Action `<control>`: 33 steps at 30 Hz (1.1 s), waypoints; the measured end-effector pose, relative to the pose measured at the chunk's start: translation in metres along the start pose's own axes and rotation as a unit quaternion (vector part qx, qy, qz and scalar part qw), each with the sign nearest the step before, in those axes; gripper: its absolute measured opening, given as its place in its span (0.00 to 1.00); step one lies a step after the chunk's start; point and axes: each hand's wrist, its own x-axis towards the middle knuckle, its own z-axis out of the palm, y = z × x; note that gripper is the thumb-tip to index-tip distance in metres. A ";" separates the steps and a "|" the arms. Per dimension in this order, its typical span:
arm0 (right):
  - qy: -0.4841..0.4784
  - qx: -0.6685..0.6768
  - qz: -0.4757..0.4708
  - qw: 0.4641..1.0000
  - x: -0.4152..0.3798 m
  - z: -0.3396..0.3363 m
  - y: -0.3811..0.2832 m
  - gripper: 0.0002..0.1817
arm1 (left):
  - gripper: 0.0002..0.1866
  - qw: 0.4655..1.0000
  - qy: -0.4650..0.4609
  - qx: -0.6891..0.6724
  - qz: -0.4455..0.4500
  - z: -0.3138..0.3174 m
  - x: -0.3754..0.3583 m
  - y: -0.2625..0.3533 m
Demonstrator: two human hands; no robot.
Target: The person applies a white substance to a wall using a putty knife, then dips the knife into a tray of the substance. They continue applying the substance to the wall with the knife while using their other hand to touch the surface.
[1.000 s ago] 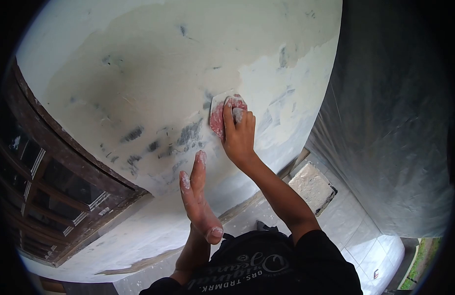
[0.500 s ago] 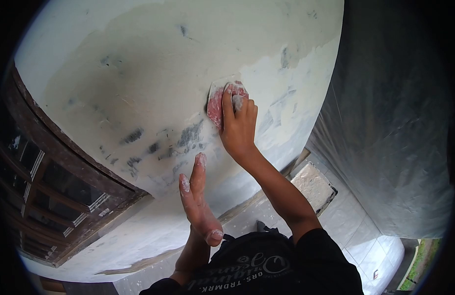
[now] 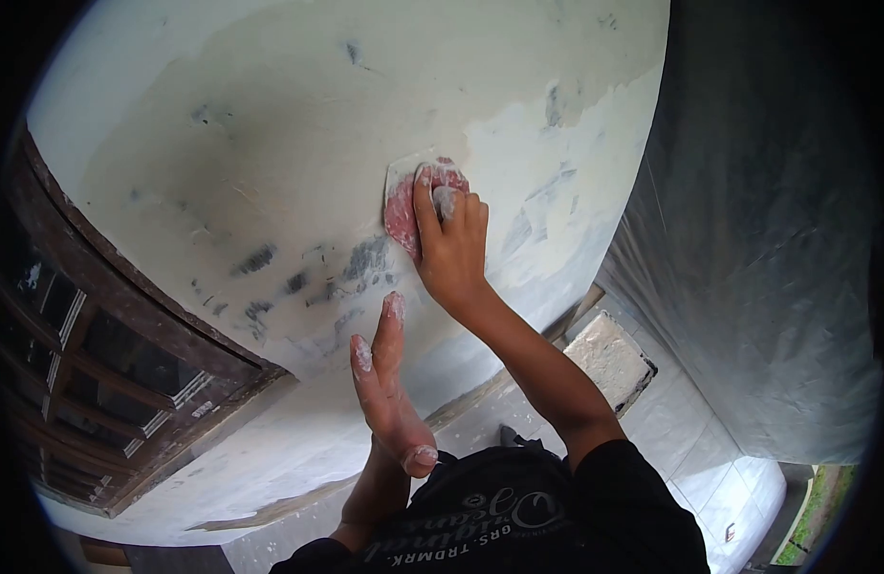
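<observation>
My right hand (image 3: 454,251) is closed on a flat red putty scraper (image 3: 400,209) smeared with white paste. The scraper lies against the wall (image 3: 298,143), which is coated off-white with brighter white areas and dark grey patches. Below and to the left, my left hand (image 3: 389,397) is raised in front of the wall with its fingers stretched out and nothing in it. White paste covers its fingertips. Part of the right hand's grip is hidden behind the scraper and its own fingers.
A dark wooden window frame (image 3: 164,297) with small panes borders the wall on the left. At the right hangs a translucent plastic sheet (image 3: 748,277). A block with a white, rough top (image 3: 604,359) stands on the tiled floor (image 3: 690,421) near my right arm.
My right hand has slid a little to the left along the wall with the scraper. The left hand has barely moved.
</observation>
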 end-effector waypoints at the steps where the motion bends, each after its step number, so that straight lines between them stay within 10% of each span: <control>1: -0.018 0.000 0.002 1.000 -0.018 0.001 0.003 0.30 | 0.61 1.000 0.005 0.004 0.001 -0.001 -0.002 0.000; 33: -0.039 0.066 0.135 0.988 -0.035 0.010 -0.026 0.42 | 0.62 1.000 -0.003 0.004 -0.022 -0.011 -0.011 0.013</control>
